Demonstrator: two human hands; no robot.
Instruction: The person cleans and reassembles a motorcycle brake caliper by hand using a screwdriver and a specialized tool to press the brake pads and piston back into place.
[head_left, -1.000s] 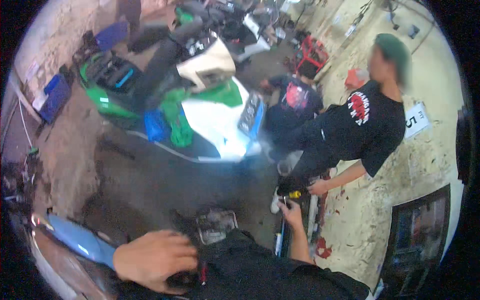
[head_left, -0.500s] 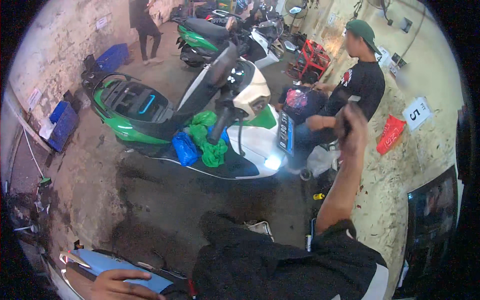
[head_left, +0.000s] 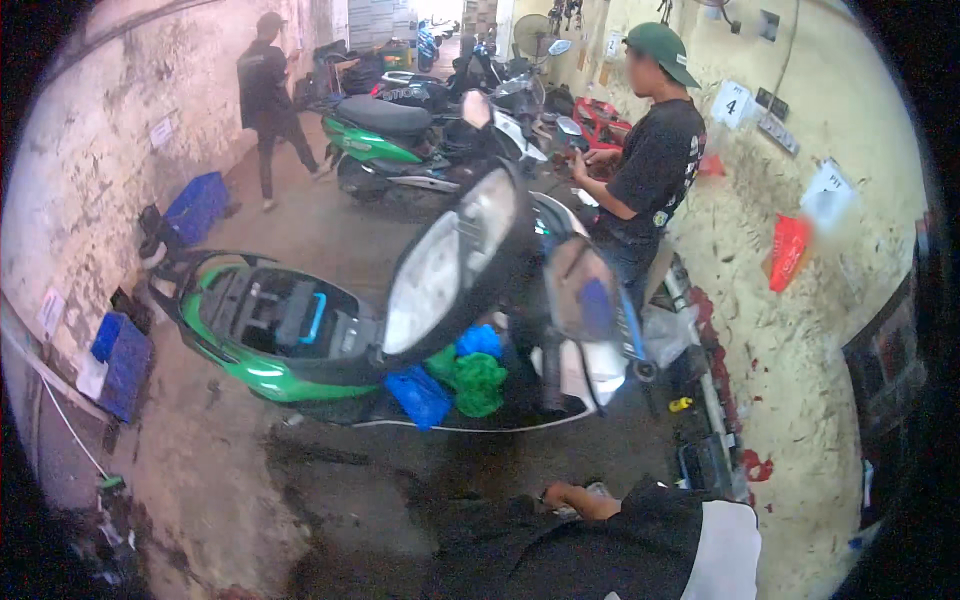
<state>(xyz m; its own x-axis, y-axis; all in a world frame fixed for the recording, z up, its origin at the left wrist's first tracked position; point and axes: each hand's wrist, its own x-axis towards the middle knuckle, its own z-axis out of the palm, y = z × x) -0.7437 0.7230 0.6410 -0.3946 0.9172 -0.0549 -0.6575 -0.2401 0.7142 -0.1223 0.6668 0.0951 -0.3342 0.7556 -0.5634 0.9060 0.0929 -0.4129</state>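
Observation:
My right forearm [head_left: 592, 502] comes out of a dark sleeve at the lower edge and lies low in the picture. My right hand [head_left: 560, 494] is small and partly hidden, so its fingers do not show. A small pale thing [head_left: 598, 489] lies beside it; whether the hand touches it I cannot tell. My left hand is out of view. In front of me stands a green and white scooter [head_left: 265, 378] with its seat [head_left: 455, 265] tipped up. Crumpled green plastic bags [head_left: 478, 385] and blue plastic bags [head_left: 418, 397] sit on its footboard.
A person in a green cap [head_left: 658, 150] stands beyond the scooter's front; another person [head_left: 265, 100] is at the far left wall. More scooters [head_left: 385, 118] stand behind. Blue crates [head_left: 125, 370] line the left wall. A yellow bottle [head_left: 681, 405] is near the right wall.
My right arm, raised and blurred before, has dropped low. My left hand and the light blue panel near it have left the view. The capped person, bent over before, now stands upright.

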